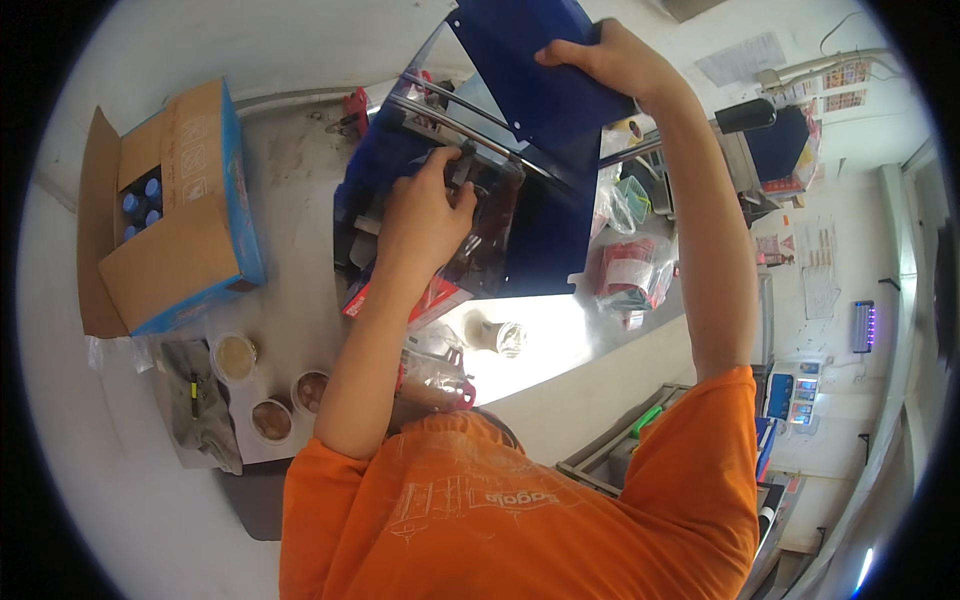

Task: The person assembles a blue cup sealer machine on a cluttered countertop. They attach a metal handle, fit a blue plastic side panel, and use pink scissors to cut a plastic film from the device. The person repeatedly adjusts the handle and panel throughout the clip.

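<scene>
A machine with a blue metal housing (550, 220) stands in front of me on the counter, with metal rods and dark parts inside. Its upper blue panel (530, 70) is raised at an angle. My right hand (610, 65) grips this panel at its right edge, thumb lying over the face and the other fingers mostly out of sight. Inside the housing, my left hand (430, 205) has its fingers curled around a small dark part among the rods; what exactly it holds is hard to make out. A black-handled lever (745, 116) sticks out on the machine's right.
At left stands an open cardboard box (185, 250) of blue-capped bottles. Lidded tubs (234, 358) and a grey cloth (190, 400) lie nearer. A clear plastic cup (495, 335) rests near the machine's front; a red packet in plastic (628, 270) is to the right.
</scene>
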`<action>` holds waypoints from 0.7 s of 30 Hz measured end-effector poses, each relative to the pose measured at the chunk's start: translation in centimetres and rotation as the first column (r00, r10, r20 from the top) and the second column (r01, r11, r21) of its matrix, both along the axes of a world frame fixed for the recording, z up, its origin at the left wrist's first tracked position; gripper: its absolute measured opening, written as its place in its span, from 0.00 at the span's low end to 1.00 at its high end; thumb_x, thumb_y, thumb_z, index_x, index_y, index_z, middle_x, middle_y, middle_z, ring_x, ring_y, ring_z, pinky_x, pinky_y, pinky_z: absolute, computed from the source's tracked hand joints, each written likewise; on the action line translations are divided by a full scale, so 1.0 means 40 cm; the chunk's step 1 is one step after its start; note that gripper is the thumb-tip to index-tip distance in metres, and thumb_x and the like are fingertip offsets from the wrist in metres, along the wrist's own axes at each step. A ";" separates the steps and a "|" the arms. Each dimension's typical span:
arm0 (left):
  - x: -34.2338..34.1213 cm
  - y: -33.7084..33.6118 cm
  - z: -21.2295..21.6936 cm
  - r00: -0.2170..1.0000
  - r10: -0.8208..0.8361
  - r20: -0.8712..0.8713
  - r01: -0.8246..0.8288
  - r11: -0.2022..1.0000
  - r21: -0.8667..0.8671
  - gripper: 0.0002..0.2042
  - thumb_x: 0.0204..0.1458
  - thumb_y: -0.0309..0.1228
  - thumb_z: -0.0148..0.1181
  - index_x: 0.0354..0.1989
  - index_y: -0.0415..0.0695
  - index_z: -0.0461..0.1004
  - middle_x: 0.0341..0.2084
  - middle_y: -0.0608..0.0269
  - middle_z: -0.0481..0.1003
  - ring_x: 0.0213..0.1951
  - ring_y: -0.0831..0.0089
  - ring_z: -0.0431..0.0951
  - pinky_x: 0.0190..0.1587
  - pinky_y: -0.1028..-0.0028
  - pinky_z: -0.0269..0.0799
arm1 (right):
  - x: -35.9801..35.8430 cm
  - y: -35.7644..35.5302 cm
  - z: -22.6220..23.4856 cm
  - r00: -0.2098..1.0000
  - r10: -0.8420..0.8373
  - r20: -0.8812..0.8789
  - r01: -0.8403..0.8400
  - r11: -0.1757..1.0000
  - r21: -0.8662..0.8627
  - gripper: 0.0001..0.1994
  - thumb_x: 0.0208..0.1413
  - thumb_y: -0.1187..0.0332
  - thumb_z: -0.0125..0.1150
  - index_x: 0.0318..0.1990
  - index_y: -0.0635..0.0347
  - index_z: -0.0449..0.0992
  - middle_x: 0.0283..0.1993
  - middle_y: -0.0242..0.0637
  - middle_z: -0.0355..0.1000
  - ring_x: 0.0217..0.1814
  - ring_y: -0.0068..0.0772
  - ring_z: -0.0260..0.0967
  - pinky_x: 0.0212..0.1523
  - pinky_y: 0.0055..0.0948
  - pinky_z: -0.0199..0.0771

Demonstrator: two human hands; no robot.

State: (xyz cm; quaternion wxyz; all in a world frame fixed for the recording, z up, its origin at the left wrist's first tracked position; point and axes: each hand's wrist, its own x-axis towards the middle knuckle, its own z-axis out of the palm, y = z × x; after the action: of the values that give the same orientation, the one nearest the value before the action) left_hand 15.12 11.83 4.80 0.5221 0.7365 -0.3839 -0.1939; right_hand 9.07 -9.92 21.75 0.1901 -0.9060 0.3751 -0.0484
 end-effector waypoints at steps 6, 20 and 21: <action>0.004 0.003 0.017 0.998 -0.031 0.055 0.026 0.995 0.098 0.10 0.52 0.32 0.62 0.41 0.44 0.76 0.20 0.52 0.78 0.29 0.53 0.80 0.37 0.61 0.73 | 0.048 0.081 0.178 0.886 0.048 -0.462 -0.026 0.998 0.053 0.39 0.40 0.42 0.69 0.47 0.76 0.77 0.41 0.50 0.78 0.43 0.44 0.77 0.47 0.32 0.76; -0.008 0.042 0.018 1.000 -0.002 -0.016 0.003 0.999 0.037 0.05 0.54 0.31 0.61 0.36 0.46 0.74 0.15 0.56 0.77 0.22 0.58 0.79 0.32 0.64 0.70 | 0.055 0.092 0.135 0.844 0.280 -0.457 -0.391 0.905 -0.168 0.46 0.34 0.50 0.75 0.59 0.69 0.63 0.48 0.57 0.74 0.51 0.51 0.73 0.53 0.37 0.72; -0.010 0.042 0.019 1.000 -0.004 -0.017 0.004 1.000 0.025 0.05 0.54 0.31 0.61 0.36 0.46 0.74 0.15 0.56 0.77 0.22 0.58 0.79 0.31 0.64 0.70 | 0.070 0.088 0.125 0.834 0.299 -0.463 -0.415 0.894 -0.171 0.46 0.33 0.52 0.76 0.60 0.66 0.61 0.48 0.59 0.74 0.50 0.52 0.73 0.52 0.38 0.73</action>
State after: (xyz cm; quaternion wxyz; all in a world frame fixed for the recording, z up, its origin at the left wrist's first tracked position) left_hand 14.73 13.53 5.56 0.5156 0.7406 -0.3784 -0.2060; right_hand 11.87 -6.39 26.76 -0.0129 -0.9658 0.2199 0.1371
